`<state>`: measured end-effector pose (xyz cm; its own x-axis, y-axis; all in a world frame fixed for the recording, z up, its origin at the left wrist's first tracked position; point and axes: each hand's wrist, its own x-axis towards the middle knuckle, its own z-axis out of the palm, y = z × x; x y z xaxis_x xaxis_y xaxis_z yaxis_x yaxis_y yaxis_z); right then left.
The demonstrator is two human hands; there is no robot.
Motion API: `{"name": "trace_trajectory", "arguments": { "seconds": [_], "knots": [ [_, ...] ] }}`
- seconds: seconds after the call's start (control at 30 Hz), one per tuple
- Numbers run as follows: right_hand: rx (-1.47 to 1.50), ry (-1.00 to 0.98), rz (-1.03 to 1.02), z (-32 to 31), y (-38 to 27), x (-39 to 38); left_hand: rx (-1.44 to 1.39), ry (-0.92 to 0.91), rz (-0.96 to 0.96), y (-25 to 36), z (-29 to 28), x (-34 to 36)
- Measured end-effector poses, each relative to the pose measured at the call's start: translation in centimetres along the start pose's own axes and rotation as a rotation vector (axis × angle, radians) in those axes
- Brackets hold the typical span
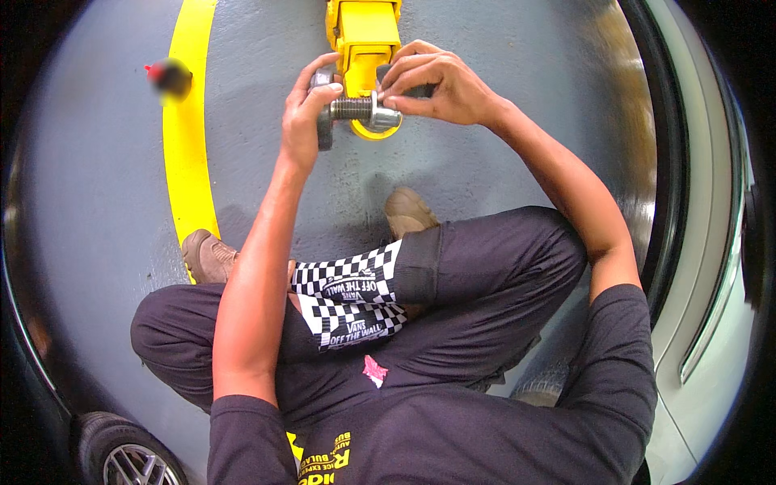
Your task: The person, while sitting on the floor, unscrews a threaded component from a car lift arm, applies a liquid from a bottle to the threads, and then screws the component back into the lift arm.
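Note:
Near the end of a yellow lift arm point(368, 36), I hold a lift pad with a dark round head point(325, 133) and a thick threaded shaft point(351, 109), lying sideways in the air. My left hand point(305, 113) is wrapped round the head, thumb over its near side. The shaft points right and ends in a smooth silver cylinder point(385, 120). A thin metal ring point(374, 103) sits where thread and cylinder meet. My right hand point(436, 85) is closed, thumb and fingertips pinching at that ring. Behind the shaft shows the arm's round yellow eye point(376, 134); its opening is mostly hidden.
I sit cross-legged on a grey painted floor point(259, 105). A yellow floor stripe point(187, 145) runs on the left, with a blurred black and red object point(169, 78) on it. A light-coloured car body point(695, 242) stands close on the right. A car wheel point(133, 457) is at lower left.

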<state>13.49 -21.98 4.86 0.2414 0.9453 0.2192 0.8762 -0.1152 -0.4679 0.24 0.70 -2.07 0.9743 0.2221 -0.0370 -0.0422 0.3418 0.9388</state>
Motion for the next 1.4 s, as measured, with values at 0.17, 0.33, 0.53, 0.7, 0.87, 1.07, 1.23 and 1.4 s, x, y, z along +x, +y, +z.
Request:
{"name": "trace_trajectory", "arguments": {
  "seconds": [0.17,0.33,0.53,0.7,0.87,1.07,1.23,1.4],
  "knots": [
    [0.004,0.026,0.074,0.2,0.1,-0.2,-0.009,0.007,-0.039,0.1,0.0,-0.1],
    [0.067,0.006,0.112,0.2,0.5,-0.3,-0.02,-0.015,-0.01,0.1,0.2,0.1],
    [0.054,-0.05,0.019,-0.5,-0.2,0.2,0.012,0.01,-0.012,0.2,0.2,-0.2],
    [0.105,0.027,0.206,0.5,0.8,-0.4,0.044,-0.019,0.01,-0.2,0.2,0.3],
    [0.062,-0.042,0.079,-0.3,-0.2,0.1,0.119,-0.008,0.016,-0.1,-0.1,0.1],
    [0.098,-0.015,0.196,0.2,0.3,-0.2,0.118,-0.018,0.032,-0.3,-0.3,0.1],
    [0.094,-0.018,0.183,0.2,0.6,-0.2,0.003,-0.008,0.002,-0.3,0.0,0.2],
    [0.136,-0.069,0.168,-0.4,-0.9,0.5,0.01,0.01,0.005,0.1,-0.3,-0.1]
  ]
}}
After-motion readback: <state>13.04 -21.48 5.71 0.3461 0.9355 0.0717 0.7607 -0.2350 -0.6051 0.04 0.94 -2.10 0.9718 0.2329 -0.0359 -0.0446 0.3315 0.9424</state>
